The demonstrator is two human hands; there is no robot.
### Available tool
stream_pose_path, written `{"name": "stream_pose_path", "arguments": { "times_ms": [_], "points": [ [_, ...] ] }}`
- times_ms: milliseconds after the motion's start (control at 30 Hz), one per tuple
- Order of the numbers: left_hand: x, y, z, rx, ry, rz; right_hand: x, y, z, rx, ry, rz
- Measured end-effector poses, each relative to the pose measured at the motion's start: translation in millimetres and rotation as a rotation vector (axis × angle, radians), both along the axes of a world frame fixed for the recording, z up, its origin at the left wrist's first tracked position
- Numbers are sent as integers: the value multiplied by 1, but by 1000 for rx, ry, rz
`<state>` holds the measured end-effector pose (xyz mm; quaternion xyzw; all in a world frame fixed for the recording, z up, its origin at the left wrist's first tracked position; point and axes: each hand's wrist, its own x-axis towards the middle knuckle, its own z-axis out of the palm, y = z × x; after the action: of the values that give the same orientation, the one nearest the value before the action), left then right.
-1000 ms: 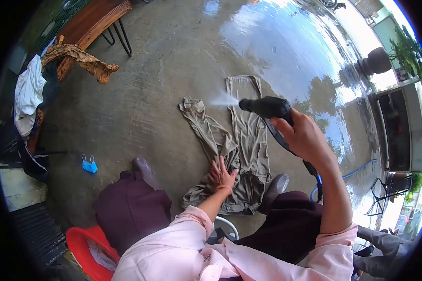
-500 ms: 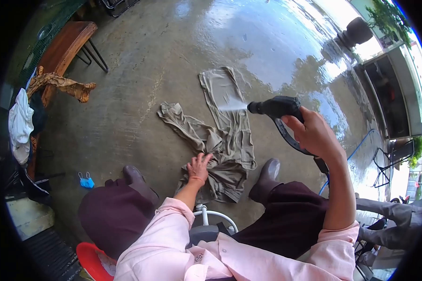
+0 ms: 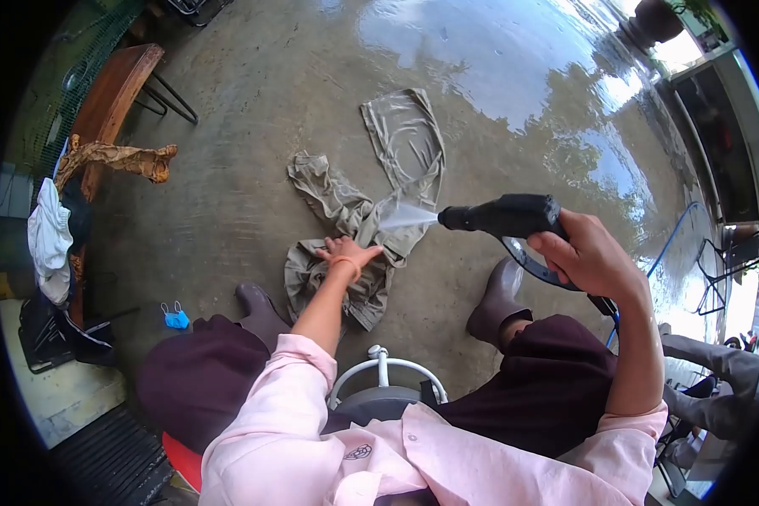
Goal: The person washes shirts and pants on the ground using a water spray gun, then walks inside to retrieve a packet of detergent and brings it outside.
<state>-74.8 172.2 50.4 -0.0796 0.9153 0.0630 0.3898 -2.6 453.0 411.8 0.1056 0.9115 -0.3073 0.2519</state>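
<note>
Wet greyish-khaki trousers [image 3: 406,139] lie crumpled on the concrete floor, one leg stretched away from me and the other folded at the left. My left hand [image 3: 346,251] presses on the bunched upper part, fingers spread, with an orange band around the wrist. In my right hand [image 3: 594,253] is a black spray gun [image 3: 502,217], gripped at its rear. A white fan of water leaves its nozzle toward the left and strikes the trousers just beyond my left hand. A blue hose [image 3: 613,329] runs below the gun.
My boots [image 3: 496,301] stand either side of the trousers. A stool's white metal ring [image 3: 384,364] is below me. At left are a wooden bench [image 3: 118,88] with a brown crumpled cloth [image 3: 126,160] and a blue face mask [image 3: 175,317]. Water [image 3: 514,76] covers the far floor.
The trousers have shifted left near my left hand, their upper part now more bunched. My left hand has moved up and left. The spray has moved nearer that hand.
</note>
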Motion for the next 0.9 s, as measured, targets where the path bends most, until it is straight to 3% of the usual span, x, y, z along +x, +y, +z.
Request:
{"name": "stream_pose_path", "arguments": {
  "times_ms": [133, 233, 300, 400, 467, 533, 567, 667, 733, 767, 867, 900],
  "points": [
    [44, 42, -22, -82, 338, -117, 0, -17, -4, -31, 84, 0],
    [37, 8, -41, 6, 520, -342, -3, -31, 1, -51, 180, 19],
    [34, -12, -58, 49, 455, -379, -6, -40, 5, 2, 218, 32],
    [48, -23, -17, 189, 241, -130, -13, -48, 10, 91, 282, 55],
    [51, -34, -3, 407, 289, 71, -15, -49, 11, 120, 321, 76],
    [41, -48, 46, 635, 338, 254, -22, -51, 11, 141, 296, 38],
    [27, -62, 17, 731, 498, 297, -27, -53, 12, 120, 289, 8],
    [-15, -93, 113, 987, 738, 597, -31, -49, 6, 116, 360, -18],
    [-38, -122, 195, 916, 902, 681, -32, -48, 1, 110, 367, -11],
    [-56, -141, 216, 1075, 992, 718, -30, -48, 2, 99, 390, -21],
    [-105, -196, 330, 1311, 1263, 637, -30, -55, 10, 88, 421, -41],
    [-115, -208, 379, 1331, 1477, 586, -29, -57, 12, 87, 403, -44]
  ]
}}
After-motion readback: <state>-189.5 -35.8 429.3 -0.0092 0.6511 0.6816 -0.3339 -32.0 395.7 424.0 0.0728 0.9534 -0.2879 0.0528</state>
